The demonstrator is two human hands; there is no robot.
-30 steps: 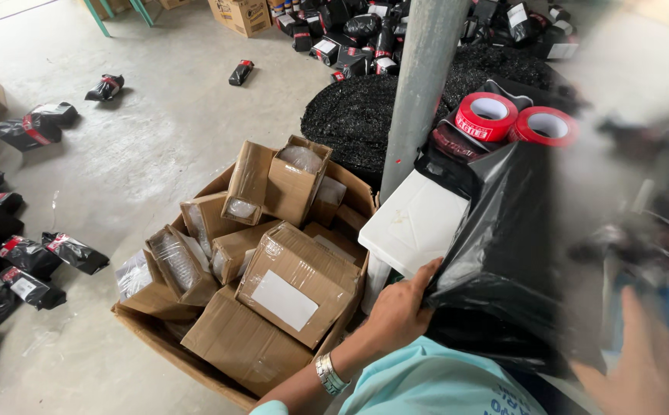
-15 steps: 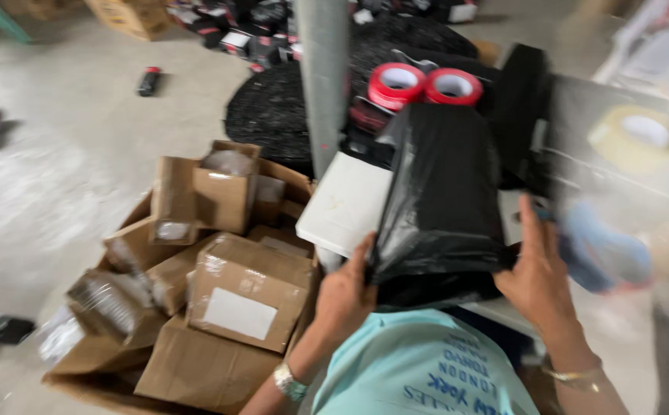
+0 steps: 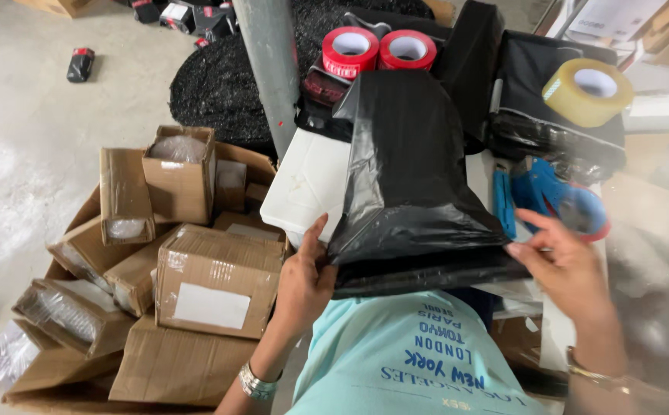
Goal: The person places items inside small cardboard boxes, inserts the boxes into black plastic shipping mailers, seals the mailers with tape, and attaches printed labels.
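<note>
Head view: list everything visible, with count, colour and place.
black plastic bag: one, centre, on the table
white box: one, under the bag's left side
red tape rolls: two, behind the bag
clear tape roll: one, yellowish, upper right
blue tape dispenser: one, right
cardboard boxes: many, brown, piled at left
grey pole: one, upper centre
left hand: on the bag's lower left corner
right hand: at the bag's lower right edge

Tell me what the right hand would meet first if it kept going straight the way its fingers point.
The right hand points left, toward the black plastic bag. Its fingertips already sit at the bag's lower right edge, so the bag comes first; whether they touch it yet is hard to tell from this one view.
</note>
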